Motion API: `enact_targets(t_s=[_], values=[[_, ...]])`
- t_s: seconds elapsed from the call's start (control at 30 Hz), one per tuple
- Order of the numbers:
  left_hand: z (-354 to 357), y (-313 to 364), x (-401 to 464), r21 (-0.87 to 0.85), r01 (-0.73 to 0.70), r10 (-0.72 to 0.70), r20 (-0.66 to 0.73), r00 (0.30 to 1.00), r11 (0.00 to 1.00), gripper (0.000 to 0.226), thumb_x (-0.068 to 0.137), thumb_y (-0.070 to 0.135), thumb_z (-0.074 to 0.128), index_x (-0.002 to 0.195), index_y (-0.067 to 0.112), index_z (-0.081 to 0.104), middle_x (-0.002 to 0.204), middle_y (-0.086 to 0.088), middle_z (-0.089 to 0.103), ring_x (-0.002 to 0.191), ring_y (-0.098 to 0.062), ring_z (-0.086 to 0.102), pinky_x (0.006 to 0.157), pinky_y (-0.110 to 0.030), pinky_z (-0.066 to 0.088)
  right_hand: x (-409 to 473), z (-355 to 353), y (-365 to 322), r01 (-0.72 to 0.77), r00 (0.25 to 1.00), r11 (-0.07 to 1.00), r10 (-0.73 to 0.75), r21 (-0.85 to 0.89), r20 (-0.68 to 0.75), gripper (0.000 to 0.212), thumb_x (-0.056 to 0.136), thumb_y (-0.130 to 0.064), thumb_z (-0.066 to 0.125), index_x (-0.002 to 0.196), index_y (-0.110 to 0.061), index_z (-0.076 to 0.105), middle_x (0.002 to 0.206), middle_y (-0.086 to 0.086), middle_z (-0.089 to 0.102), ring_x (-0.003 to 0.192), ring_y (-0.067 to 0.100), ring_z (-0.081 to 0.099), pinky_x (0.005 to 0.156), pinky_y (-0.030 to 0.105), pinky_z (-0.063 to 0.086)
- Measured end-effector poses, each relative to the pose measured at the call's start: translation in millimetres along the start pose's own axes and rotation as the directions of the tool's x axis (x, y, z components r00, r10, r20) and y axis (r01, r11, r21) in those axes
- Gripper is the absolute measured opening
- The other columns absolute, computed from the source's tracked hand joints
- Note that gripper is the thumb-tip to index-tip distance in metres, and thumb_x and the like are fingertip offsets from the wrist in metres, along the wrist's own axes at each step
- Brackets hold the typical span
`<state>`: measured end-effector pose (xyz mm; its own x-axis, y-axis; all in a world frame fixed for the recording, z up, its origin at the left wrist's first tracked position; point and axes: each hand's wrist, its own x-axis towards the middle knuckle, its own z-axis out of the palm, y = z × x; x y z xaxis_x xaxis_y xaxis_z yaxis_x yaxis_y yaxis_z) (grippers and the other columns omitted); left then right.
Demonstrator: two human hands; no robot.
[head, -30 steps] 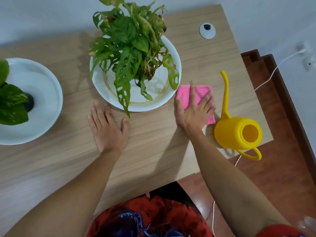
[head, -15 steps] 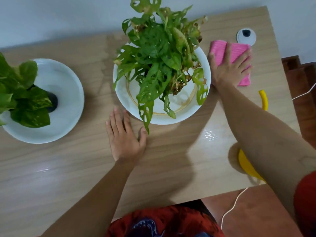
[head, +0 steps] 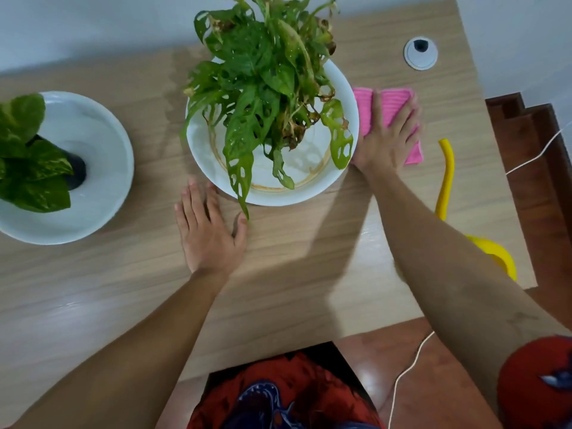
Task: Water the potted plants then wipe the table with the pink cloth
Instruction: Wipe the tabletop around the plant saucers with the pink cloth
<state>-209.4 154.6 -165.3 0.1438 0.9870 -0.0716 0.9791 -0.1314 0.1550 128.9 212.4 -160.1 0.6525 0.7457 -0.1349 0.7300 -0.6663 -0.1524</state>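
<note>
My right hand presses flat on the pink cloth, which lies on the wooden table just right of the middle white dish. That dish holds a leafy plant with holed leaves. My left hand rests flat and empty on the table in front of the dish, fingers apart. A second plant in a dark pot stands in another white dish at the left. The yellow watering can sits near the table's right edge, mostly hidden behind my right forearm.
A round grey cable grommet sits in the table's far right corner. The table's right edge drops to a brown wooden floor with a white cable. A pale wall runs behind the table.
My right hand has slid the pink cloth from the far right corner back toward me, alongside the middle dish. A second ago it was nearer, beside the watering can. The left hand stays put.
</note>
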Motion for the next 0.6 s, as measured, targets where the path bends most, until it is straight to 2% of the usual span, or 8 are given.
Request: enact_targets(t_s=[0.1,0.23,0.43,0.53,0.6], values=[[0,0,-1,-0.017,-0.010,0.010,-0.003,1.000,1.000,0.080,0.098,0.054,0.037,0.158,0.001,0.025,0.168,-0.023,0.012,0.157,-0.035,0.008,0.128,-0.050,0.002,-36,3,10,-0.009,0.999,1.000,0.011,0.029,-0.037,0.074,0.089,-0.072,0.023,0.157,-0.043,0.013,0.165,0.026,0.000,0.152,0.046,0.000,0.122,0.059,0.004],[-2,0,-1,-0.014,-0.011,0.012,0.026,1.000,1.000,0.082,0.098,0.056,0.031,0.159,0.002,0.021,0.169,-0.022,0.009,0.157,-0.035,0.006,0.128,-0.051,0.003,-81,10,20,-0.047,0.999,0.999,0.047,0.028,-0.017,0.074,0.089,-0.077,0.020,0.156,-0.046,0.013,0.167,0.022,-0.002,0.154,0.041,-0.001,0.122,0.058,0.003],[-10,-6,-2,-0.078,-0.037,0.045,0.105,0.993,0.996,0.084,0.096,0.056,0.026,0.161,0.005,0.013,0.170,-0.019,-0.001,0.158,-0.031,-0.003,0.128,-0.047,-0.004,-151,29,12,-0.031,0.989,1.000,0.029,-0.007,-0.147,0.070,0.092,-0.076,0.028,0.154,-0.043,0.028,0.164,0.025,0.017,0.150,0.044,0.018,0.120,0.060,0.014],[-18,-25,-9,-0.137,-0.121,0.138,0.116,0.984,0.983,0.085,0.093,0.054,0.028,0.161,0.005,0.013,0.170,-0.019,-0.002,0.158,-0.030,-0.006,0.128,-0.045,-0.007,-183,34,2,0.015,0.994,1.000,-0.014,0.004,-0.111,0.070,0.093,-0.073,0.027,0.156,-0.042,0.023,0.165,0.025,0.011,0.152,0.043,0.012,0.121,0.060,0.010],[-24,-47,-23,-0.154,-0.121,0.138,0.107,0.985,0.981,0.086,0.092,0.055,0.028,0.161,0.005,0.015,0.170,-0.019,0.001,0.158,-0.030,-0.005,0.128,-0.043,-0.007,-203,37,-8,0.047,0.994,0.999,-0.047,0.004,-0.099,0.072,0.092,-0.073,0.025,0.156,-0.040,0.023,0.165,0.026,0.011,0.152,0.043,0.011,0.120,0.061,0.010]])
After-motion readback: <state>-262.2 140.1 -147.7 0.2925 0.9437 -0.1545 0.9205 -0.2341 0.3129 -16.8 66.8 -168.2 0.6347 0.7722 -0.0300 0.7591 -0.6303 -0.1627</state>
